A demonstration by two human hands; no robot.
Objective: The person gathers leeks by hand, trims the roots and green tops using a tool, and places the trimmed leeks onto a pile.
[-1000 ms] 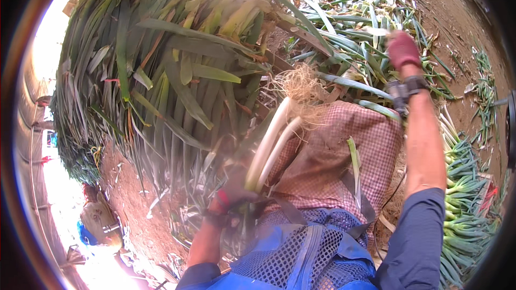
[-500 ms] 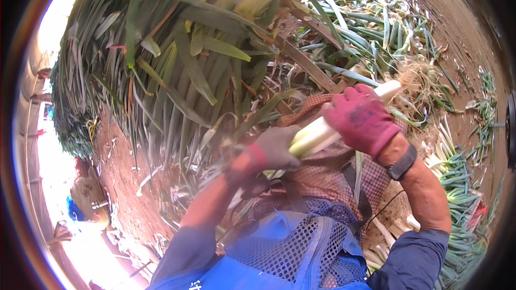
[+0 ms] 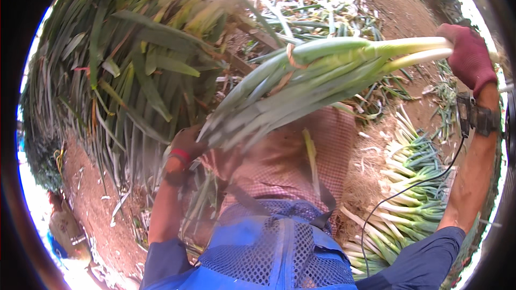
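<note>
In my right hand, gloved in dark red and raised at the far right, a couple of long green onions are gripped by their white stems. Their green leaves sweep down to the left across my lap, smeared by motion. Close to the leaf tips is my left hand, also gloved. Blur and the leaves hide its fingers, so its grip does not show. Beneath the leaves, a checked cloth covers my lap.
A big heap of untrimmed green onions rises at left. Stripped leaves litter the ground ahead. Cleaned green onions lie in a row at right, beside a pile of roots. A black cable hangs from my right wrist.
My right hand has swung out to the far right, drawing the green onions' leaves across my lap. My left hand has moved left, away from the stems.
</note>
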